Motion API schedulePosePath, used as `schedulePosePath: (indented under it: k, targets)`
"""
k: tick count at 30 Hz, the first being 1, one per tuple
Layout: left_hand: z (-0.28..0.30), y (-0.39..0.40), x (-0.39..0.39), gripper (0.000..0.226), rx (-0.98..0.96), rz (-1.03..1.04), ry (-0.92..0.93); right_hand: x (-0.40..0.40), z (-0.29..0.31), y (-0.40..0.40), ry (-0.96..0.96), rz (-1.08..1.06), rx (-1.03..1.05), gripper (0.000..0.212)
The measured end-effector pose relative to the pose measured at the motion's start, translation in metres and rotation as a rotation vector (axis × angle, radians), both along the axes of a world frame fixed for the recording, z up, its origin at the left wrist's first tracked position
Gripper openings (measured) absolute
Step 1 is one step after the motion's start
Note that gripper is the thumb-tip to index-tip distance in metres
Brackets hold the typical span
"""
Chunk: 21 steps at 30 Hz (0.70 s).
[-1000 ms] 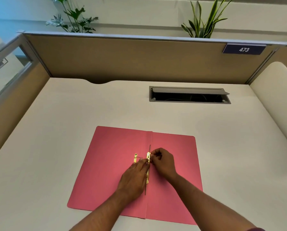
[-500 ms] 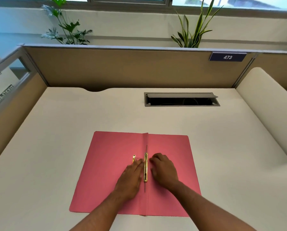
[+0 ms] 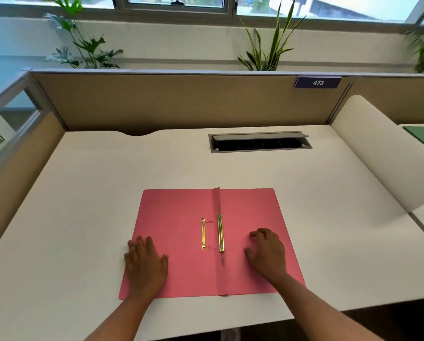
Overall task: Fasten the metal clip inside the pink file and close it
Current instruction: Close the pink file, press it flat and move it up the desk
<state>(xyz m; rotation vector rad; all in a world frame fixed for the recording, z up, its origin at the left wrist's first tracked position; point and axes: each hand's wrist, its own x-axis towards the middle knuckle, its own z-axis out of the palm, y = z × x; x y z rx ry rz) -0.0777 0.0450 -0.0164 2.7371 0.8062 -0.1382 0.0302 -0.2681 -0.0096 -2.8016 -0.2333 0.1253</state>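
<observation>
Okay, I see the pink file (image 3: 181, 242) lying open and flat on the white desk (image 3: 82, 193), its near edge close to the desk's 6 o'clock edge, with the gold metal clip (image 3: 220, 233) along the spine fold and a second gold strip (image 3: 203, 233) just beside it at 9 o'clock. My left hand (image 3: 145, 263) lies flat, gripping nothing, over the file's 9 o'clock edge; my right hand (image 3: 267, 252) rests loosely curled and empty on the right leaf. Bare desk runs wide toward 12, up to the cable slot (image 3: 260, 142).

Both forearms reach forward, left hand (image 3: 145, 264) flat with fingers spread, right hand (image 3: 267, 253) palm-down, fingers slightly curled.
</observation>
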Motion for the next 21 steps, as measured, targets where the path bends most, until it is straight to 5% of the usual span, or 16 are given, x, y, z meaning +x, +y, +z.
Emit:
schedulePosePath:
  k: [6,15,21]
  targets:
    - [0.002,0.014,-0.019,0.081,-0.041,0.143,0.033,-0.010,-0.002,-0.016,0.117,-0.016,-0.097,0.073]
    - [0.017,0.016,-0.018,0.068,-0.100,0.192,-0.031,0.015,0.005,0.004,0.164,0.035,-0.089,0.073]
    - [0.030,0.029,0.002,0.058,-0.270,0.428,-0.095,0.023,0.000,0.003,0.144,0.055,-0.089,0.074]
